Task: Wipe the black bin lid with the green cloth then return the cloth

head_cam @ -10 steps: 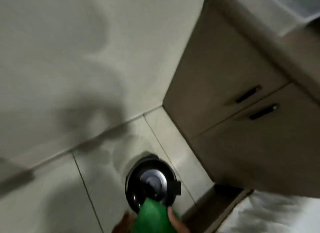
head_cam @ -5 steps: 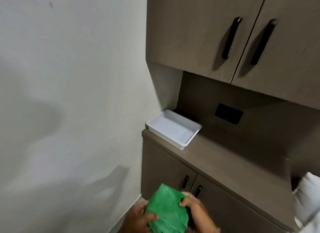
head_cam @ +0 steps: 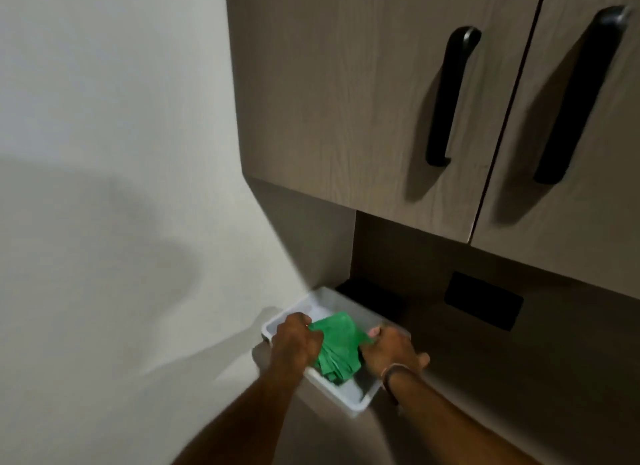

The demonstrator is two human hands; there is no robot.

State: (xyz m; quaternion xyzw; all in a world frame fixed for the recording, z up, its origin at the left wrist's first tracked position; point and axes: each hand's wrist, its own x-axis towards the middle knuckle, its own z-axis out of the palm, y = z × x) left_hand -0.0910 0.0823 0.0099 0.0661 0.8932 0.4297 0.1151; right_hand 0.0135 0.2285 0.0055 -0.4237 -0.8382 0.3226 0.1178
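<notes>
Gripping the green cloth (head_cam: 337,347) at both edges, my left hand (head_cam: 295,341) and right hand (head_cam: 391,352) held it folded inside the white tray (head_cam: 349,395), which sat on the brown counter (head_cam: 485,378) against the wall (head_cam: 121,187), below the cupboard doors (head_cam: 346,101).

A bright green cloth (head_cam: 337,347) lies between the left hand (head_cam: 294,340) and right hand (head_cam: 391,350), inside a plain white tray (head_cam: 349,395). Above the hands, grey-brown wood-grain cabinet doors (head_cam: 346,101) carry glossy black handles (head_cam: 446,97); beside the left hand, an off-white wall (head_cam: 121,153).
</notes>
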